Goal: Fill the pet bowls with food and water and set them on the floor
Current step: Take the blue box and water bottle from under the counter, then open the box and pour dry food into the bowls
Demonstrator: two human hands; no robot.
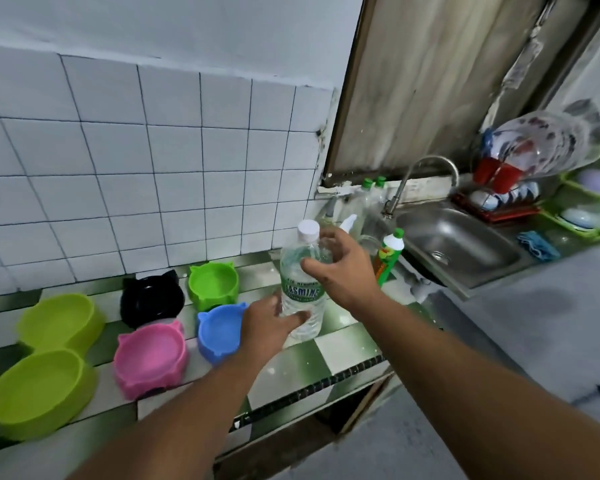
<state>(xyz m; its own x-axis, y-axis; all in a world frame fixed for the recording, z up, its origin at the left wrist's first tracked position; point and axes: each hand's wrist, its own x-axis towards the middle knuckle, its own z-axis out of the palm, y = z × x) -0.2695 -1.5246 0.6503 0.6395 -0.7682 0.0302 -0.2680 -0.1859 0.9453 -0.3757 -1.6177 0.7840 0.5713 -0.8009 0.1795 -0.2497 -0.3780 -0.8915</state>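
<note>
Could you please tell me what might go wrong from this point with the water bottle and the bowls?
1. The water bottle stands near the front edge of the counter; a slip of the left hand or right hand might topple it off.
2. The left forearm passes close beside the blue bowl and could nudge it.
</note>
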